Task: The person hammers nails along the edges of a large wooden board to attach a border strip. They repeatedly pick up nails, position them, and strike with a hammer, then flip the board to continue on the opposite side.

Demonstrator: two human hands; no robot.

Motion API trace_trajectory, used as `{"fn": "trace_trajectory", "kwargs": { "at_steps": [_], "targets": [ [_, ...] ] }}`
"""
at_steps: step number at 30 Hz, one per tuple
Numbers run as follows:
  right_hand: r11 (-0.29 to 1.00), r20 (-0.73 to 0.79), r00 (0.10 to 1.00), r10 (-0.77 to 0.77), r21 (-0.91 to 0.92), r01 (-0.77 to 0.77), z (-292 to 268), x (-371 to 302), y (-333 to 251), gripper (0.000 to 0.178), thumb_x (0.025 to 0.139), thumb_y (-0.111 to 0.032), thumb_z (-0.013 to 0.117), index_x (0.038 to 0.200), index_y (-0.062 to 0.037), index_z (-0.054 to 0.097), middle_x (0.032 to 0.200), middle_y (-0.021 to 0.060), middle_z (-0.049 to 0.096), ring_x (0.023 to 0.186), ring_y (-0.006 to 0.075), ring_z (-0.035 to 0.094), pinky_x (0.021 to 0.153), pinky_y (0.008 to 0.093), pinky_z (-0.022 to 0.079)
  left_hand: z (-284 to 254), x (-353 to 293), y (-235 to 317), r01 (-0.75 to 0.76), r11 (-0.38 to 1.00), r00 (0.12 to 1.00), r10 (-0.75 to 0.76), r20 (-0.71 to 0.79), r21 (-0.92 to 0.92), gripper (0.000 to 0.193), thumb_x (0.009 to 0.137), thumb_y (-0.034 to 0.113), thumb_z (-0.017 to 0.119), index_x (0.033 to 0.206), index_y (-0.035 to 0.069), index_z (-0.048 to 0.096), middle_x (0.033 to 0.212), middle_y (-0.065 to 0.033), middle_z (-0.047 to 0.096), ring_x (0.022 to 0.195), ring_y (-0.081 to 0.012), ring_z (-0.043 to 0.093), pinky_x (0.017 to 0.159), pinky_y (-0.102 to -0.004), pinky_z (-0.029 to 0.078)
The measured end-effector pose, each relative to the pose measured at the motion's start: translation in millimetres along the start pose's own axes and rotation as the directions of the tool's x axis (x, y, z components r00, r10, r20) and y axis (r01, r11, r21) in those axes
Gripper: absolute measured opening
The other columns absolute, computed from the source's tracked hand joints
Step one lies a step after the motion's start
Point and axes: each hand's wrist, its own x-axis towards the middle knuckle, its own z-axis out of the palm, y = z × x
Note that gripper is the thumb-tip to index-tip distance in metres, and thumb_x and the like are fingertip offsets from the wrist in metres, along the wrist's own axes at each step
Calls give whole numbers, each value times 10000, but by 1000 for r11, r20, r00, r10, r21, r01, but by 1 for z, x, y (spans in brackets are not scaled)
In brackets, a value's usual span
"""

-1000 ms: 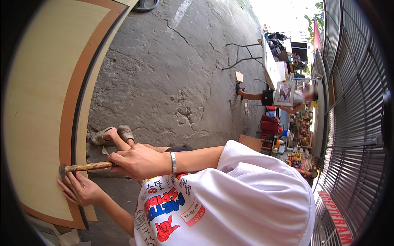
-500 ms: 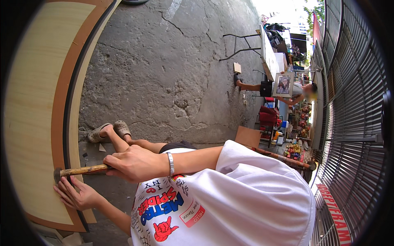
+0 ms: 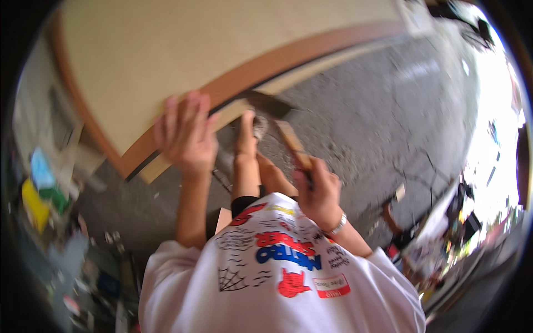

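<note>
Pretty blurry shot, but here's what I can make out: the right hand (image 3: 317,191) has a closed grip around the wooden handle of a hammer (image 3: 277,119), with the dark head up against the lower edge of a big curved panel (image 3: 183,61). The panel is pale on its face and has a reddish-brown edge strip (image 3: 261,69) running along the curve. The left hand (image 3: 186,136) isn't gripping anything; it lies flat with fingers spread on the panel right at that strip, just beside the hammer head. A bare foot (image 3: 250,130) sits on the cracked concrete floor (image 3: 366,116) under the panel edge. How far along? My guess is mid-job: the strip looks seated along the whole visible curve, but I can't see nails or gaps through the blur, so what's left is hard to call. Clutter (image 3: 44,188) at the left
</note>
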Motion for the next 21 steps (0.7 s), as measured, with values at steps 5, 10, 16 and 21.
{"fn": "trace_trajectory", "kwargs": {
  "at_steps": [5,10,16,21],
  "targets": [
    [978,52,999,-17,-205,28,-5,37,1,204,967,-77,697,1136,13,627,802,166,686,618,323,691,562,384,530,23,11,8,113,993,993,-114,-13,-33,413,888,366,777,1293,291,747,1375,116,692,1367,-222,585,1165,-462,361],
    [929,-100,948,-303,-255,270,-6,46,3,203,930,-55,704,1097,43,644,774,143,666,598,297,679,559,374,523,31,17,13,151,984,988,-153,-15,-95,419,892,382,758,1304,307,739,1381,128,687,1368,-202,584,1183,-453,345],
    [951,19,991,-129,-282,129,1,55,2,131,975,-76,658,1063,21,656,760,140,693,588,265,701,554,354,527,31,16,11,155,983,986,-159,-40,-103,420,898,385,749,1309,301,733,1396,131,676,1374,-199,579,1168,-464,367],
    [939,-273,903,-332,-11,342,4,47,3,193,1063,-161,585,998,18,618,691,58,586,529,80,508,462,265,362,31,14,11,156,981,986,-161,-33,-115,423,897,370,758,1316,311,735,1401,127,675,1366,-207,586,1164,-470,366]
  ]
}}
